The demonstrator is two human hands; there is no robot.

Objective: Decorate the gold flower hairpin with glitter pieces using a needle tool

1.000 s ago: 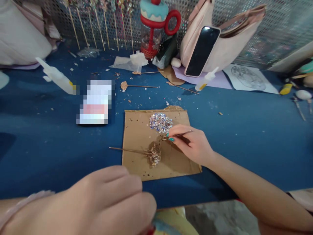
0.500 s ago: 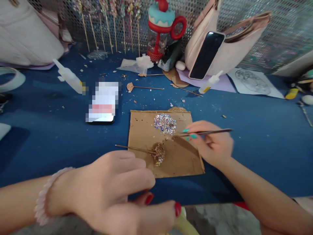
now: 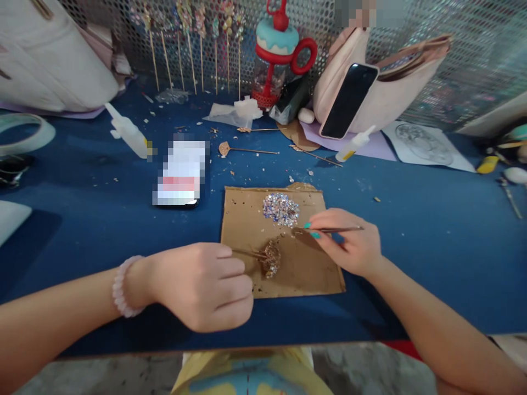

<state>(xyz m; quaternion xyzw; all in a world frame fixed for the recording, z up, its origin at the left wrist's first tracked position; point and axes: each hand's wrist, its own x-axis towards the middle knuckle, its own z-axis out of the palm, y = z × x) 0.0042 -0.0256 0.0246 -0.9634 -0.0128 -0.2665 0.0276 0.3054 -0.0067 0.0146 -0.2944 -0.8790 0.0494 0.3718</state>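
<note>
My left hand, wearing a pale bead bracelet, is closed at the left edge of the cardboard. Under its fingers runs the thin stem of a gold hairpin, whose ornate head carries a few small stones at its lower end. My fingertips are out of sight behind the knuckles. Between the teal-nailed fingers of my right hand is a pair of tweezers, pointing left. The tips are just below a heap of glittering rhinestones on the cardboard.
A phone with a lit screen lies to the left, near a glue bottle. Behind the cardboard are more hairpins and another glue bottle. A dark phone leans on a bag. A red-handled cup stands at the back.
My left hand has gone from raised and loosely spread near the camera to closed over the hairpin's stem. My right hand has shifted slightly left, still with the tweezers.
</note>
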